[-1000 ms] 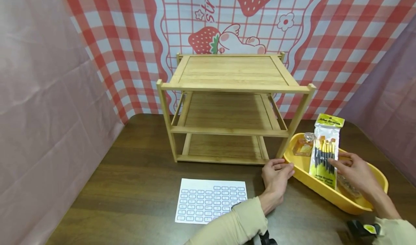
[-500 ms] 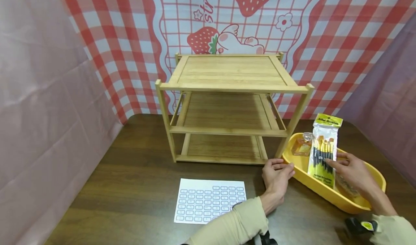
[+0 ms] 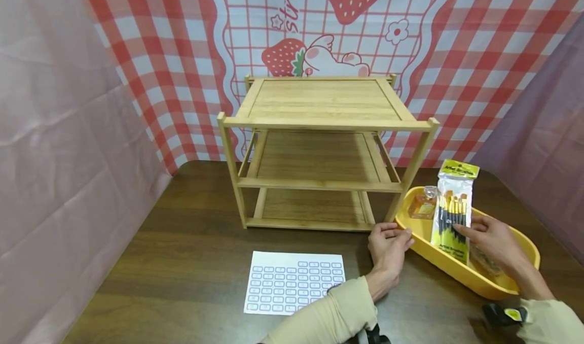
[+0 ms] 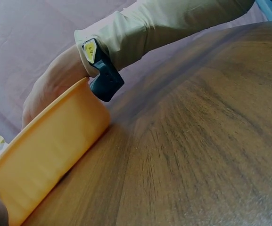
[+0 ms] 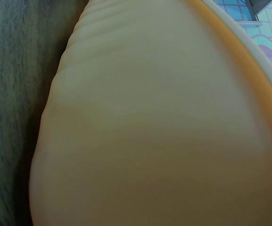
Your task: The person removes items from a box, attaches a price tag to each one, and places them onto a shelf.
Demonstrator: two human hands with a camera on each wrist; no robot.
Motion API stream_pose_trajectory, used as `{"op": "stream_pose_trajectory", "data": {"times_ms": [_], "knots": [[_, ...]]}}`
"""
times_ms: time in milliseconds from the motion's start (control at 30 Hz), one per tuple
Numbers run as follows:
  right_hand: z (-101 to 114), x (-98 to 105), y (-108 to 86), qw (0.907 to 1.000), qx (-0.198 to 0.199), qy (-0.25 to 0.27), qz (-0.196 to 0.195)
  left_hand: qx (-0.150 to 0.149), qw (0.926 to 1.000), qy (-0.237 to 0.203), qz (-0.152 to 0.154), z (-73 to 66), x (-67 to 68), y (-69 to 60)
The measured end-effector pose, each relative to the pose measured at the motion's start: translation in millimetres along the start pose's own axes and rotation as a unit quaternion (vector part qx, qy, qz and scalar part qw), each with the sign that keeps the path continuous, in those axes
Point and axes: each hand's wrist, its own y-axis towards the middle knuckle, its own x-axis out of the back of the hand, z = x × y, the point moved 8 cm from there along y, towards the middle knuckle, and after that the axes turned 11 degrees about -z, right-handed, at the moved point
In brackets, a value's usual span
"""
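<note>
Only head view shows inside the yellow tub [image 3: 444, 258]: glass bottle [image 3: 422, 209] at the far end, clear packet [image 3: 484, 264] partly behind right hand [image 3: 496, 240], which pinches the brush pack [image 3: 453, 212] upright between them. Left wrist view adds outer wall on table [image 4: 187, 141]; left hand [image 3: 388, 250] grips the rim.

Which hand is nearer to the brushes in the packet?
Right. The right hand holds the brushes; the left hand is farther off, touching the tub.

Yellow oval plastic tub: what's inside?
An orange-tinted bottle, a flat plastic packet of black-handled brushes and an unrecognisable, transparent item; the packet and right hand hide what's behind.
</note>
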Motion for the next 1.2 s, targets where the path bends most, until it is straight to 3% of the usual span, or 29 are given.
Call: {"op": "stream_pose_trajectory", "data": {"times_ms": [567,900,1200], "knots": [[-0.8,-3.0,0.7,0.9984,-0.008,0.053,-0.019,-0.002,0.9999,0.010,-0.008,0.9,-1.7,-0.2],[-0.7,-0.6,-0.4,0.9986,-0.006,0.041,-0.033,-0.001,1.0000,0.002,-0.001,0.9,-1.9,0.3],[0.4,0.3,-4.5,0.9970,-0.005,0.066,-0.041,0.002,1.0000,0.001,0.001,0.4,-1.7,0.2]]}}
